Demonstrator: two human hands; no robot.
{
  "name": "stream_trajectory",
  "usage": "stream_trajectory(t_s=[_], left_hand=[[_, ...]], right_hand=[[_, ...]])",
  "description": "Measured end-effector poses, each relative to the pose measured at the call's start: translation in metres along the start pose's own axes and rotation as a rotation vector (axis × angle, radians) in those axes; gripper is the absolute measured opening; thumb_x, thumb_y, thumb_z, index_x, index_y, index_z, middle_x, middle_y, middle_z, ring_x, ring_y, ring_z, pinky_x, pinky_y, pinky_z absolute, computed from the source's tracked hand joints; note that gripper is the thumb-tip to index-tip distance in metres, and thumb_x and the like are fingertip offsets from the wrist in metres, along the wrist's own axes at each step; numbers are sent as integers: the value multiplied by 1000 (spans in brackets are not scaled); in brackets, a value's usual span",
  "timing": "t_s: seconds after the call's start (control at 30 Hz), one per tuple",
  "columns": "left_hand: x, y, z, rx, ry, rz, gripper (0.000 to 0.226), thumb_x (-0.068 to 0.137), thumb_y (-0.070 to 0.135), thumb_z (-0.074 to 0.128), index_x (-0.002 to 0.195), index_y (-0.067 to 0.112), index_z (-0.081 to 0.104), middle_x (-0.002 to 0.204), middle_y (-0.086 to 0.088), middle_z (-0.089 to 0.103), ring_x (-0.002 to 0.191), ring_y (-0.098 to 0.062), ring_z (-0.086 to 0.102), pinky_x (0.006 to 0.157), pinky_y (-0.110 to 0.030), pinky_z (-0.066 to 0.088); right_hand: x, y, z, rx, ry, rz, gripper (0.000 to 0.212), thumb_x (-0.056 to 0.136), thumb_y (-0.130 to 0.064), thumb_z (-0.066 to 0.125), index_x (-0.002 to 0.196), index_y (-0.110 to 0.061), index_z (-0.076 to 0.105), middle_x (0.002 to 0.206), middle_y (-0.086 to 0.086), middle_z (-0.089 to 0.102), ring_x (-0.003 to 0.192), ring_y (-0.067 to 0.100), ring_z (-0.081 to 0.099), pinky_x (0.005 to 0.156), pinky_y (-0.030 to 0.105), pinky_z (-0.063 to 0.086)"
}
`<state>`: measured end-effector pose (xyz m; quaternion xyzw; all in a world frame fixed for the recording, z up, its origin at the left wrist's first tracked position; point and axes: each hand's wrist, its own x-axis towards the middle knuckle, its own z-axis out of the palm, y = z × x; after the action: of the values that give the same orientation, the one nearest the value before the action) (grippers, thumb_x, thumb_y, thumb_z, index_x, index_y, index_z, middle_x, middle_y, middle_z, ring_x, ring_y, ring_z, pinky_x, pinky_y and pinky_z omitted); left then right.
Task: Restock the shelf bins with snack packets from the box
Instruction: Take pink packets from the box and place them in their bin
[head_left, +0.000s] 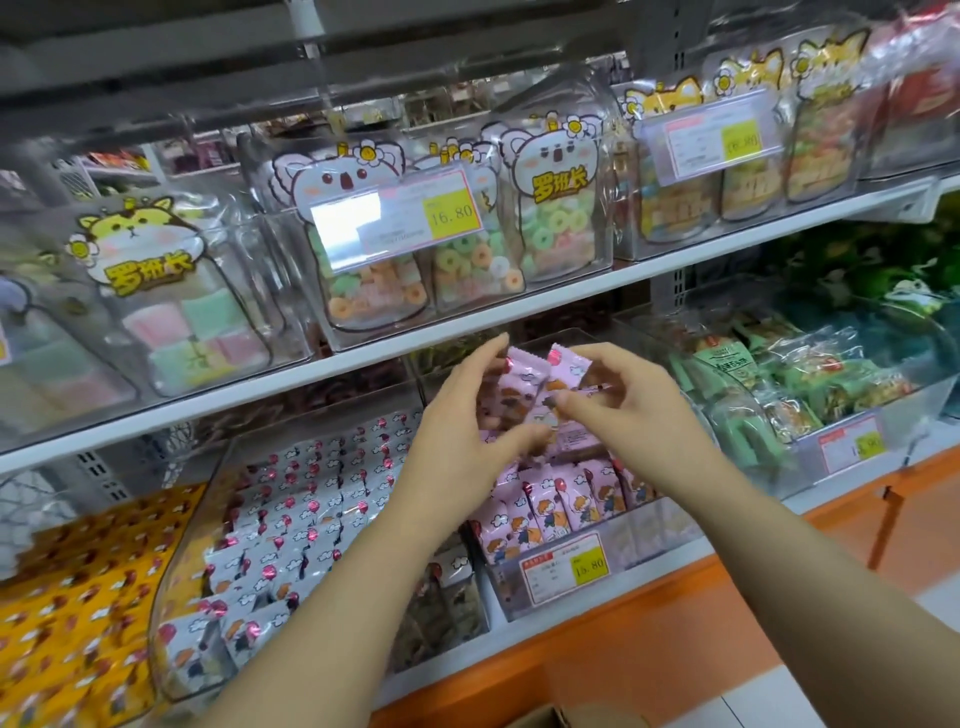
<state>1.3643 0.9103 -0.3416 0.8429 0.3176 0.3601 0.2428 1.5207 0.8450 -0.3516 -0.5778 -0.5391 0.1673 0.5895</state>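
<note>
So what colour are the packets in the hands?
The packets are pink with cartoon pictures; head view shows it best.

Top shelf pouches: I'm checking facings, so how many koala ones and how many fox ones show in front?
Koala pouches: 3
Fox pouches: 3
Total: 6

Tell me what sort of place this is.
Very likely a shop's snack aisle: clear bins of packets sit on white shelves, yellow price tags hang on the bins, and the left hand and right hand hold pink packets.
</note>
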Motion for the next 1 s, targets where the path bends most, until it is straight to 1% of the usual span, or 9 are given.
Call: stream_trajectory(t_s=[0.13,0.3,0.43,0.6,0.7,0.77,0.83,0.9,1.0], left_hand=[[-5,3,-6,-7,0,21,48,89,20,65,132,32,48,118,23,55,102,17,50,83,2,35],[-13,4,-9,-5,18,-26,34,87,29,67,114,34,47,89,19,57,80,7,55,68,-4,39],[-27,-9,-2,5,19,-103,38,87,36,65,118,37,43,87,14,54,73,0,56,67,-18,45],[-38,-19,9,52,19,-145,47,87,42,62,127,43,39,78,11,57,66,0,57,61,-20,46],[-38,-22,10,105,45,-153,44,88,45,60,126,44,37,82,10,58,74,-3,57,67,-28,51],[-38,-22,10,106,61,-132,40,88,44,61,121,44,38,86,12,57,82,-1,56,70,-22,48],[-39,-22,11,107,51,-122,38,87,43,62,117,45,38,88,12,57,84,-1,56,71,-19,47],[-42,-24,15,109,-12,-151,40,87,44,62,120,41,40,86,10,57,81,-6,59,72,-27,51],[-47,-24,21,257,-81,-138,44,87,54,57,126,39,41,87,22,49,94,-6,49,90,-31,46]], right_hand=[[-6,-4,-8,-48,-66,-10,26,85,-19,66,108,-33,63,92,0,68,75,30,65,76,48,55],[-8,-9,-17,-123,-180,-41,25,89,-22,62,110,-35,60,97,-6,62,81,23,63,77,38,56],[-11,8,-13,-219,-315,12,29,91,-23,60,118,-34,56,101,-8,57,84,21,62,78,38,54],[-13,26,-6,-298,-419,60,32,94,-17,58,125,-21,52,83,-6,47,70,9,48,61,13,41],[-12,25,-5,-332,-435,62,31,94,-17,57,125,-20,52,88,-1,51,72,9,48,61,11,42],[-10,22,-6,-369,-450,72,33,94,-20,57,126,-23,50,91,-3,53,78,9,53,65,15,45],[-8,19,-10,-390,-447,93,35,95,-23,56,128,-29,47,101,-4,57,90,14,60,77,29,52],[-6,15,-16,-395,-432,97,35,95,-24,55,129,-32,46,108,-2,59,98,23,63,82,39,54],[-5,16,-18,-415,-446,80,34,95,-22,55,128,-30,47,102,-11,51,94,17,60,72,22,49]])
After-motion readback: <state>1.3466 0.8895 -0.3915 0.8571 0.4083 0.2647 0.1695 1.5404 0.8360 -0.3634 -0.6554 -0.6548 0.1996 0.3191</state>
